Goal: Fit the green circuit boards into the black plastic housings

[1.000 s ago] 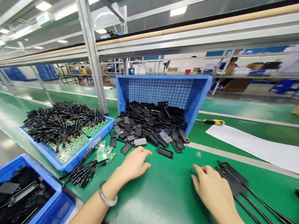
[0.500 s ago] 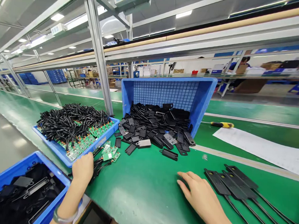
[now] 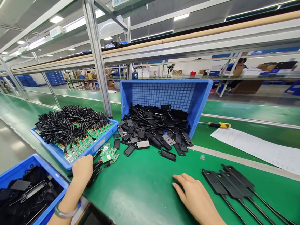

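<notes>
My left hand [image 3: 82, 168] is closed beside a small pile of green circuit boards [image 3: 109, 154] with black cables; what its fingers hold, if anything, is hidden. My right hand [image 3: 192, 191] rests over the green table [image 3: 139, 190], fingers apart, holding nothing. Just right of it lie several flat black cases [image 3: 233, 183] with cables attached. Loose black housings [image 3: 159, 121] spill from a blue bin [image 3: 205, 95] tipped on its side. A blue tray [image 3: 102, 141] at the left holds many boards with black cables.
At the lower left is another blue bin [image 3: 56, 169] of black parts. A yellow and black screwdriver [image 3: 219, 125] and a white paper sheet [image 3: 260, 147] lie at the right. A metal post [image 3: 98, 57] rises behind the tray.
My right hand has shifted slightly left over the table. My left hand has barely moved and stays closed. The whole view has shifted a little.
</notes>
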The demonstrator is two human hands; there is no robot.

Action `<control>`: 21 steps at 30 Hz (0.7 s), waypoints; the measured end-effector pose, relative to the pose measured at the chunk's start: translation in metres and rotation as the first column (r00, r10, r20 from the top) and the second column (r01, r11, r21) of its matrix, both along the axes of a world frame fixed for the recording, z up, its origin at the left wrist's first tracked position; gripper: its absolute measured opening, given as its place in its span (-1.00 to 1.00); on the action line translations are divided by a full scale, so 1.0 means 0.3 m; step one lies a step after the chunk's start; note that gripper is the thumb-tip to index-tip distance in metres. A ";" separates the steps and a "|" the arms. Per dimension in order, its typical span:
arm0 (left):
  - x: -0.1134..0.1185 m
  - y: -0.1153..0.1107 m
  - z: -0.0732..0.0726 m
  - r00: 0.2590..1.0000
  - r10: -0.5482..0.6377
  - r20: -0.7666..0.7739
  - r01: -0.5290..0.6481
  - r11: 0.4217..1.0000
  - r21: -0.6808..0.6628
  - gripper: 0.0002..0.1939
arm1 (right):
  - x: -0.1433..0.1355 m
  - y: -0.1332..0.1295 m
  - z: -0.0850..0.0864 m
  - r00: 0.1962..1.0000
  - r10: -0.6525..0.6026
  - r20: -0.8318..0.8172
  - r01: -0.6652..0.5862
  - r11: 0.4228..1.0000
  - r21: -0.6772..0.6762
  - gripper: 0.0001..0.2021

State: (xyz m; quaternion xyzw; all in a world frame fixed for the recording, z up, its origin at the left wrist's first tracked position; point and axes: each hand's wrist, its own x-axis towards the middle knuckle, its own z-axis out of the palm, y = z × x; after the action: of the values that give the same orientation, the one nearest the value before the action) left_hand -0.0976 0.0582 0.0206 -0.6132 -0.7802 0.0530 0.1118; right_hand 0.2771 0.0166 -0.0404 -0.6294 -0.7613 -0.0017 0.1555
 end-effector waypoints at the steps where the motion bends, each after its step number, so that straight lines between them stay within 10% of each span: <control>1: 0.004 -0.005 0.014 1.000 0.000 -0.003 0.000 1.000 0.004 -0.65 | -0.004 -0.002 0.006 1.000 0.001 -0.028 -0.001 1.000 -0.006 -0.71; 6: 0.098 -0.050 0.123 0.995 -0.086 0.051 0.074 0.976 0.206 -0.67 | -0.063 -0.020 0.051 0.877 0.045 -0.479 -0.146 0.974 -0.175 -0.72; 9: 0.211 -0.045 0.159 0.878 -0.350 0.327 0.293 0.933 0.210 -0.70 | -0.118 -0.034 0.065 0.567 -0.026 -0.823 -0.384 0.876 -0.293 -0.64; 13: 0.367 0.040 0.100 0.490 -0.557 0.671 0.662 0.738 0.129 -0.65 | -0.156 -0.038 0.056 0.053 -0.245 -0.968 -0.542 0.807 -0.234 -0.31; 17: 0.442 0.162 -0.004 0.811 -0.485 0.328 0.470 0.873 0.129 -0.66 | -0.146 -0.022 0.051 -0.204 -0.362 -0.909 -0.467 0.852 -0.235 -0.35; 21: 0.442 0.211 -0.031 0.882 -0.406 0.240 0.392 0.914 0.103 -0.56 | -0.121 0.007 0.034 -0.059 -0.357 -0.932 -0.340 0.885 -0.317 -0.54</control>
State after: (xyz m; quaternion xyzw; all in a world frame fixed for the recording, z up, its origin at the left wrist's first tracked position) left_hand 0.0350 0.1216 0.0113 -0.7591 -0.6462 -0.0708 0.0343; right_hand 0.2408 0.0188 -0.0302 -0.4478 -0.3724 0.6383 0.5033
